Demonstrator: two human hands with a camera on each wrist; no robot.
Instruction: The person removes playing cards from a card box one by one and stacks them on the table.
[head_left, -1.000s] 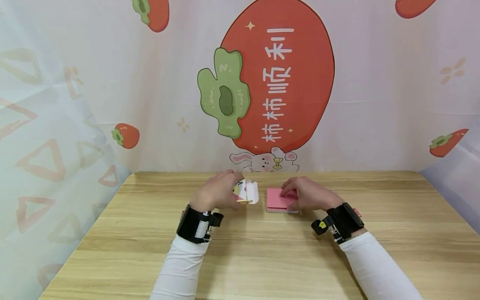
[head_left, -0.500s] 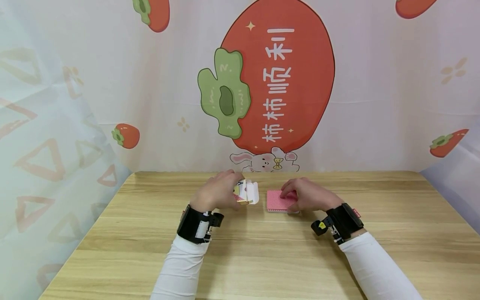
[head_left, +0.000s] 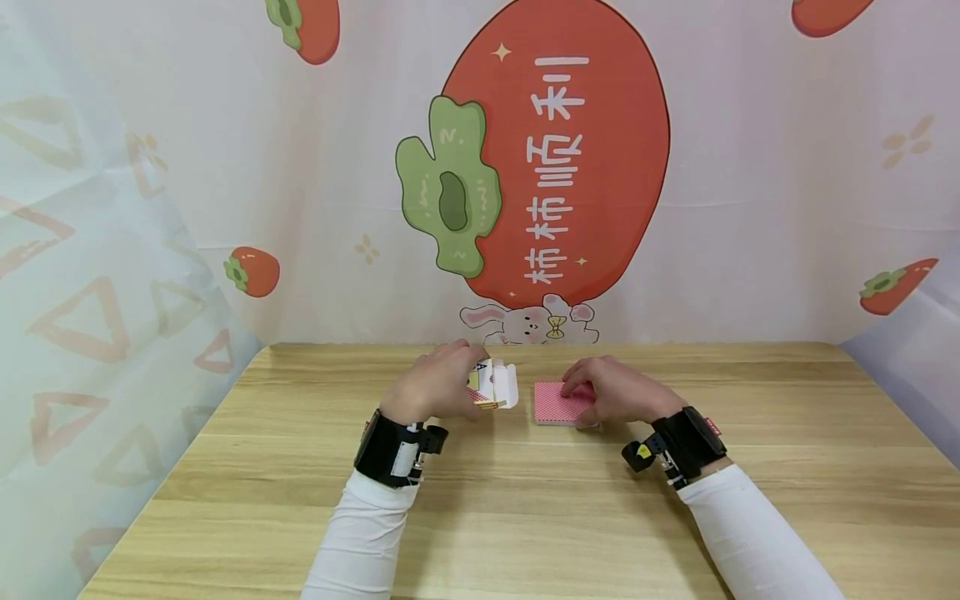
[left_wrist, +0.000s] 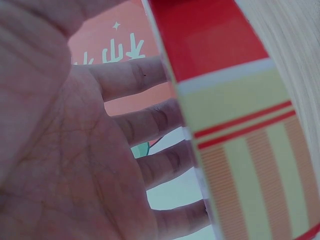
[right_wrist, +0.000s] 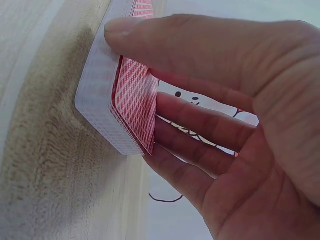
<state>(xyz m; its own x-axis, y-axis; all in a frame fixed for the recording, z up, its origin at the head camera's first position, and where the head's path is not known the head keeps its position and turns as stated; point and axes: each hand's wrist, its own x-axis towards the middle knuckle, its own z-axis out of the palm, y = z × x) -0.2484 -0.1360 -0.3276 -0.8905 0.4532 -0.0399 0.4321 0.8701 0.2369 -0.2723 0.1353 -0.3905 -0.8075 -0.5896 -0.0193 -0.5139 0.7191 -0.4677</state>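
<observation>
A small card box lies at the table's back, its white end flap folded out to the right. My left hand holds it from the left, fingers at the far side and thumb at the near side. Up close in the left wrist view, the box shows red and cream bands and tan stripes, with fingertips against its edge. Just right of it sits a stack of red-backed playing cards. My right hand grips that stack, thumb along the near edge and fingers behind.
The wooden table runs back to a hanging cloth printed with persimmons and a rabbit. A narrow strip of tabletop separates the box flap from the cards. Each wrist wears a black strap with a small camera.
The top cards, which sat offset toward the back, have come down and toward me, and the stack looks more even. My left hand and the box stay put.
</observation>
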